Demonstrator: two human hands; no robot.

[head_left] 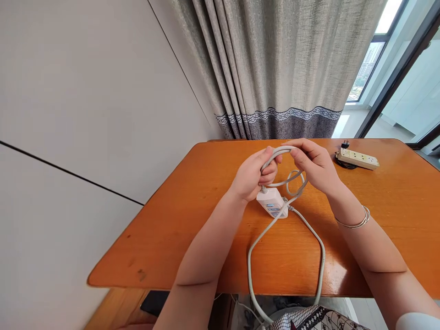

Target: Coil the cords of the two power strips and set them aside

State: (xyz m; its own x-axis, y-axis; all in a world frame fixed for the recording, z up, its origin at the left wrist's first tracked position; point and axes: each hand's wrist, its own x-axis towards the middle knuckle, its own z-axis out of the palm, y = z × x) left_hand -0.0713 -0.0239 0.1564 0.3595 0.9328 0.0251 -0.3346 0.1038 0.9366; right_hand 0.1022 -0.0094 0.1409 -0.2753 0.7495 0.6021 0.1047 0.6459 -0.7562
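Note:
A white cable (pixel 282 149) arches between my two hands above the wooden table. My left hand (pixel 256 172) has its fingers wrapped round the cable. On the other end of the arch, my right hand (pixel 312 165) pinches the cable between thumb and fingers. Just below the left hand a white power strip (pixel 273 203) with several sockets sits tilted, one end of the cable entering it near that hand. More cable loops beside it, and a long bend hangs over the table's front edge towards my lap. A silver bracelet (pixel 357 222) circles my right wrist.
A second, cream power strip (pixel 359 158) with a black cord and plug (pixel 345 144) lies at the back right of the wooden table (pixel 192 220). Behind the table hangs a grey curtain (pixel 275 68); a white wall panel (pixel 85 101) stands at the left.

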